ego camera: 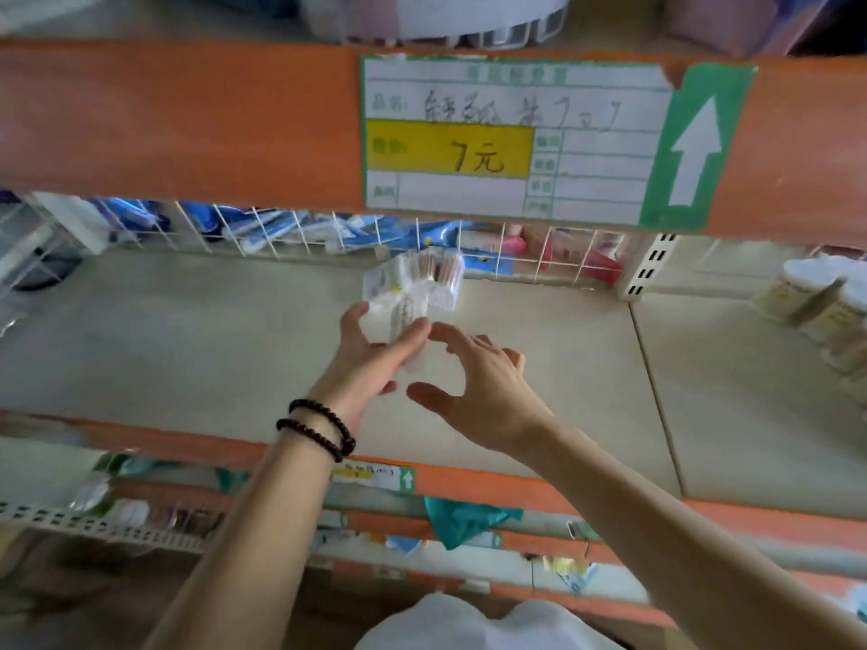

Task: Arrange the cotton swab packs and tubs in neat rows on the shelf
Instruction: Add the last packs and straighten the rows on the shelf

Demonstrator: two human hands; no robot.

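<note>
Hands meet mid-shelf: left hand pinching swab packs below the price label, right hand beside it, fingers spread, seemingly to steady them.

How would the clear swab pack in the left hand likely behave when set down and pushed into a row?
The swab pack looks like thin clear film, so probably light and somewhat floppy. Held by the left hand, it may slide easily on the smooth shelf and topple if stood upright.

clear cotton swab packs bunched mid-shelf, tubs far right
</note>
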